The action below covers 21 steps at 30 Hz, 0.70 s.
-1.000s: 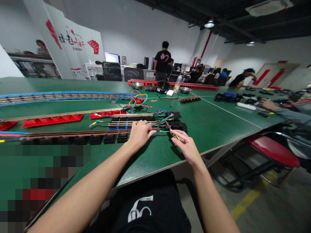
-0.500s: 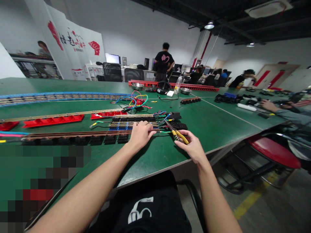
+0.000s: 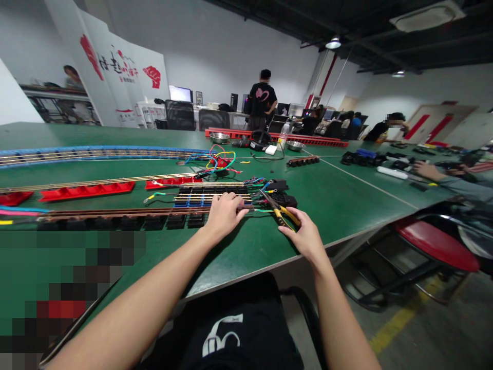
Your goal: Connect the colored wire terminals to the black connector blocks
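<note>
My left hand (image 3: 225, 213) is closed around the right end of a long strip with brown rails on black blocks (image 3: 115, 215). Just beyond its fingers, a thin green wire (image 3: 263, 210) sticks out to the right. My right hand (image 3: 308, 236) grips a pair of pliers (image 3: 278, 210) with yellow and black handles, which stand apart. The jaws point up and left, near several wire ends with yellow sleeves; whether they touch a wire is too small to tell. Behind my left hand lie strips with gold-coloured rails on blue and black blocks (image 3: 188, 198).
Red block strips (image 3: 88, 191) and a long blue track (image 3: 77, 155) lie at the left of the green table (image 3: 346, 205). Tangled coloured wires (image 3: 223, 162), metal bowls (image 3: 219, 137) and a bottle (image 3: 284, 134) stand farther back. Another person's hand (image 3: 423, 168) is at the right.
The handles of the pliers have spread wider in my right hand. My left hand stays on the strip. The whole view has shifted very slightly.
</note>
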{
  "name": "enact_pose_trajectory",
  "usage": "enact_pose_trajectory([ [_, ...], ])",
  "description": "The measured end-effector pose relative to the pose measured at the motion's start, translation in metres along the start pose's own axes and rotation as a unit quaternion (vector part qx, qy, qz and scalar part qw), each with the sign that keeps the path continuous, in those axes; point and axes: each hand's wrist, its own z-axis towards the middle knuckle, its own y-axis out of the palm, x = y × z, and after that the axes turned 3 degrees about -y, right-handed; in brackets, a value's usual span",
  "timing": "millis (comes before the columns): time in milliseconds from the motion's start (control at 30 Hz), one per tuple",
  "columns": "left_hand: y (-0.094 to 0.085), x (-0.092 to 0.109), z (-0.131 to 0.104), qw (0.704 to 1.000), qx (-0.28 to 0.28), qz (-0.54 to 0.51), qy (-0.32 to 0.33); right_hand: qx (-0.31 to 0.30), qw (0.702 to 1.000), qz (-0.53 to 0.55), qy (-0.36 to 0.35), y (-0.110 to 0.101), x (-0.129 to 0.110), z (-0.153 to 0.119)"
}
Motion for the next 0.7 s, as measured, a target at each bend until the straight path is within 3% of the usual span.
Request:
enact_pose_trajectory([
  [367,0.0013,-0.0003,-0.0005,1.000,0.004,0.001,0.000,-0.001,0.999,-0.024,-0.024,0.0010,-0.0078,-0.0011],
  [700,0.0015,0.0002,-0.0006,1.000,-0.001,0.006,0.002,-0.014,0.999,-0.036,0.033,0.0021,-0.0034,-0.0004],
])
